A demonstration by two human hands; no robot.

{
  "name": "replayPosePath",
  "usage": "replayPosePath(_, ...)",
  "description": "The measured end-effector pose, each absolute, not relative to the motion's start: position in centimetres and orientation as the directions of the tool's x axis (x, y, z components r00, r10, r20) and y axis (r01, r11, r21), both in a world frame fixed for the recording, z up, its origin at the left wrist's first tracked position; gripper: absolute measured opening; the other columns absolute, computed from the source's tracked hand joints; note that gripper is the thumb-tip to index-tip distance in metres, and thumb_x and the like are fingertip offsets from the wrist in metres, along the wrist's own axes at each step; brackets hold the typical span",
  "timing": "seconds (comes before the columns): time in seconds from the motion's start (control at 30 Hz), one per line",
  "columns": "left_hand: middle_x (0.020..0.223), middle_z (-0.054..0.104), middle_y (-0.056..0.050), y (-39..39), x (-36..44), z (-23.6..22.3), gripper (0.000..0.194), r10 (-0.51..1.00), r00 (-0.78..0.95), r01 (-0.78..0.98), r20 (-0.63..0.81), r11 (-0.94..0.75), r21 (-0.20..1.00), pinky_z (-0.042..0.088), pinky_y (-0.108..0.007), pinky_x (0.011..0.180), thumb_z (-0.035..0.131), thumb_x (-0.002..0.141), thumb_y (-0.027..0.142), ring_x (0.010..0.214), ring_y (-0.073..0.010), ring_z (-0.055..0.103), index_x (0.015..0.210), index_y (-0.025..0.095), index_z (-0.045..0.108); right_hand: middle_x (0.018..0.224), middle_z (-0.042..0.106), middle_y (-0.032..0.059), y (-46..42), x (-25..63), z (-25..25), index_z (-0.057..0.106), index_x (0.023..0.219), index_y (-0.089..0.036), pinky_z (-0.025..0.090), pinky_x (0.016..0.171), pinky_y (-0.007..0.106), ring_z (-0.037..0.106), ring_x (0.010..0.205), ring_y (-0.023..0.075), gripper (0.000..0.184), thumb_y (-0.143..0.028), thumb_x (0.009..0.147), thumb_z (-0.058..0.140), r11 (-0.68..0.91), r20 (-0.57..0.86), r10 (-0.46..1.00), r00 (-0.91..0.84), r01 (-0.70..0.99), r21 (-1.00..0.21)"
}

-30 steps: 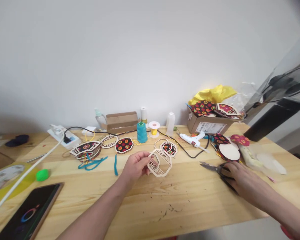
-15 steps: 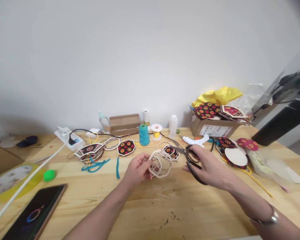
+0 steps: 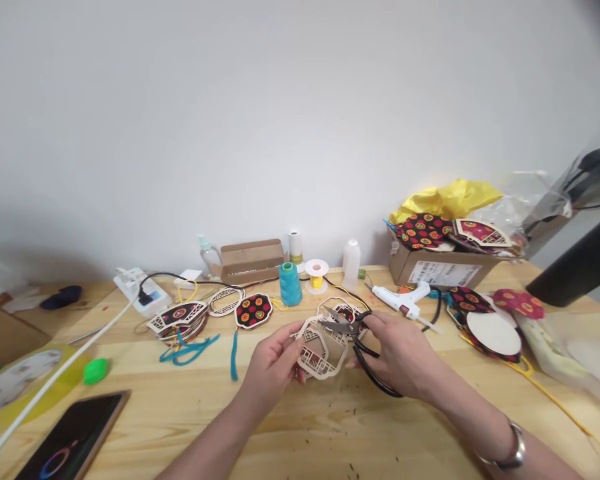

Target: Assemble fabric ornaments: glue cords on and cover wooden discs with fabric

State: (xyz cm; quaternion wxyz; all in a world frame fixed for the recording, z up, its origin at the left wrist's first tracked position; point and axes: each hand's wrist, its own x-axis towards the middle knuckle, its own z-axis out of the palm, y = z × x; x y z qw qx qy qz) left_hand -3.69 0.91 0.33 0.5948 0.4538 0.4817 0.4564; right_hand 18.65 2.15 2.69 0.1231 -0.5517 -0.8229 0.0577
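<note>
My left hand (image 3: 276, 357) pinches the left edge of a pale cut-out wooden frame (image 3: 343, 359), which is tilted above the table and has a lattice pattern inside it. In my right hand (image 3: 400, 350) is a pair of black-handled scissors (image 3: 370, 370). The fingers sit in the handles, and the blades lie at the upper right rim of the frame; whether they touch it I cannot tell. Just behind the blades, partly hidden, lies another lattice piece backed with patterned cloth (image 3: 347, 312).
A teal thread cone (image 3: 291, 285), a yellow cord spool (image 3: 317, 280) and a white glue gun (image 3: 403, 299) stand or lie behind my hands. A cardboard box (image 3: 443, 267) of patterned pieces is at back right. Left are a phone (image 3: 75, 433) and a power strip (image 3: 143, 293).
My right hand has lifted the scissors from the right side of the table and brought them left to the wooden frame. The left hand keeps its hold on the frame.
</note>
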Motion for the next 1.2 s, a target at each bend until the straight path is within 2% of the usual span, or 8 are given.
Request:
replayPosePath(0.27, 0.068, 0.066, -0.002, 0.5, -3.8, -0.7, 0.049, 0.976, 0.175, -0.085, -0.127, 0.143, 0.986, 0.045, -0.021, 0.046, 0.067, 0.076, 0.045, 0.049, -0.0089, 0.053, 0.115, 0.015, 0.065, 0.090, 0.070, 0.0110, 2.2, 18.6, 2.6, 0.065, 0.086, -0.016, 0.041, 0.062, 0.033, 0.066, 0.080, 0.0274, 0.044, -0.058, 0.080, 0.054, 0.374, 0.108, 0.927, -0.360, 0.910, -0.177)
replayPosePath(0.43, 0.069, 0.067, -0.003, 0.5, -3.8, -0.5, 0.050, 0.974, 0.176, -0.090, -0.146, 0.164, 0.982, 0.043, -0.020, 0.045, 0.067, 0.076, 0.046, 0.049, -0.0090, 0.053, 0.115, 0.015, 0.065, 0.087, 0.070, 0.0106, 2.3, 19.0, 2.3, 0.065, 0.084, -0.016, 0.037, 0.059, 0.032, 0.066, 0.076, 0.0255, 0.043, -0.058, 0.079, 0.056, 0.402, 0.136, 0.913, -0.385, 0.905, -0.141)
replayPosePath(0.53, 0.071, 0.069, -0.004, 0.4, -3.8, -0.4, 0.051, 0.971, 0.171, -0.085, -0.166, 0.182, 0.980, 0.042, -0.020, 0.043, 0.068, 0.074, 0.047, 0.049, -0.0092, 0.053, 0.114, 0.015, 0.066, 0.087, 0.069, 0.0102, 2.5, 19.3, 2.3, 0.064, 0.086, -0.016, 0.038, 0.061, 0.031, 0.065, 0.078, 0.0248, 0.038, -0.053, 0.079, 0.059, 0.445, 0.159, 0.890, -0.427, 0.889, -0.109)
replayPosePath(0.73, 0.076, 0.072, -0.007, 0.4, -4.1, -0.6, 0.049, 0.964, 0.199, -0.118, -0.179, 0.205, 0.972, 0.041, -0.018, 0.043, 0.068, 0.075, 0.044, 0.054, -0.0108, 0.057, 0.114, 0.014, 0.066, 0.085, 0.068, 0.0090, 2.7, 19.8, 2.5, 0.062, 0.085, -0.015, 0.039, 0.062, 0.031, 0.064, 0.080, 0.0249, 0.041, -0.056, 0.077, 0.063, 0.491, 0.135, 0.868, -0.477, 0.866, -0.095)
replayPosePath(1.2, 0.076, 0.073, -0.009, 0.1, -4.9, 0.1, 0.044, 0.956, 0.275, -0.165, -0.104, 0.154, 0.974, 0.042, -0.017, 0.044, 0.067, 0.080, 0.039, 0.054, -0.0101, 0.058, 0.116, 0.015, 0.066, 0.076, 0.068, 0.0087, 2.7, 20.4, 2.5, 0.063, 0.080, -0.015, 0.037, 0.057, 0.030, 0.064, 0.069, 0.0214, 0.042, -0.057, 0.079, 0.060, 0.615, 0.343, 0.759, -0.554, 0.783, -0.097)
